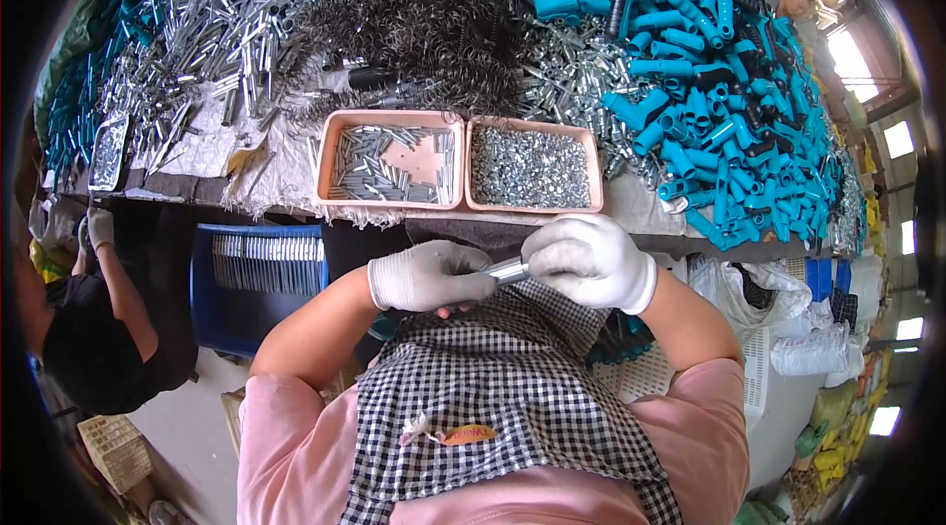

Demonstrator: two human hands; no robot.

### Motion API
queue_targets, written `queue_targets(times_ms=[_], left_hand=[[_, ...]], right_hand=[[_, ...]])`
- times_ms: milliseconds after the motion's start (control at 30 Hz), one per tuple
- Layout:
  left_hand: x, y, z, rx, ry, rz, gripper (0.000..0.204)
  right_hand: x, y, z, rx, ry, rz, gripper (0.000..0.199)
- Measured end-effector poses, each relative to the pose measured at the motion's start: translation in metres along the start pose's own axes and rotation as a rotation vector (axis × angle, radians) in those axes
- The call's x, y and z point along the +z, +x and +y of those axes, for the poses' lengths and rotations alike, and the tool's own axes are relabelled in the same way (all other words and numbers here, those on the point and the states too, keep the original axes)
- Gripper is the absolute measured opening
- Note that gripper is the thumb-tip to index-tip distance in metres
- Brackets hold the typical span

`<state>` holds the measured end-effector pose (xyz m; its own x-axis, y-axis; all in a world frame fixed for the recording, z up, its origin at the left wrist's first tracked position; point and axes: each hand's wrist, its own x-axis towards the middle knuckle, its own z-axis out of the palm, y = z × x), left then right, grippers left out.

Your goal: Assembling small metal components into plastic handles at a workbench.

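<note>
My left hand (426, 276) and my right hand (588, 261), both in white knit gloves, meet just below the table's edge, over my checked apron. Between them they hold a short silver metal tube (506, 272), each hand closed on one end. Directly beyond the hands stand two pink trays: the left tray (327, 165) holds several flat metal pins, the right tray (595, 175) is full of small silver nuts.
Heaps cover the table: silver tubes (222, 27), dark wire springs (424, 12), teal plastic handles (709, 62). A blue crate (258, 279) of metal strips stands under the table. Another person's gloved hand (99, 227) is at the left. White sacks (808, 328) lie to the right.
</note>
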<state>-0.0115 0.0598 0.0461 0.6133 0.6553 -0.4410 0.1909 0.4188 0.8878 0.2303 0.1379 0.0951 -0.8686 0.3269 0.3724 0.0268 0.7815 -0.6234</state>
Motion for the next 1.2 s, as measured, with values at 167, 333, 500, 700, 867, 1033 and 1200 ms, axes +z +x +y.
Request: queue_targets(times_ms=[167, 333, 500, 700, 867, 1033, 1200], left_hand=[[0.03, -0.002, -0.013, 0.309, 1.201, 0.584, 0.043], [0.034, -0.007, -0.026, 0.398, 1.385, 0.703, 0.038], [0.037, -0.009, -0.024, 0.391, 1.435, 0.676, 0.039], [0.016, -0.006, -0.019, 0.085, 0.301, 0.078, 0.039], [0.007, -0.002, -0.014, -0.177, -0.128, -0.201, 0.04], [0.033, -0.003, -0.014, 0.339, 1.414, 0.434, 0.04], [0.035, -0.005, -0.022, 0.292, 1.371, 0.389, 0.041]], right_hand=[[0.02, -0.013, -0.008, 1.105, 0.613, -0.124, 0.028], [0.025, -0.018, -0.005, 1.128, 0.706, -0.28, 0.044], [0.029, -0.023, 0.006, 0.921, 0.286, -0.502, 0.033], [0.032, -0.036, 0.004, -0.175, -0.509, 0.015, 0.034], [0.022, -0.037, -0.005, -0.28, -0.626, -0.089, 0.028], [0.036, -0.036, 0.003, 0.547, 0.063, -0.378, 0.042], [0.046, -0.049, 0.008, 1.215, 0.82, -0.456, 0.06]])
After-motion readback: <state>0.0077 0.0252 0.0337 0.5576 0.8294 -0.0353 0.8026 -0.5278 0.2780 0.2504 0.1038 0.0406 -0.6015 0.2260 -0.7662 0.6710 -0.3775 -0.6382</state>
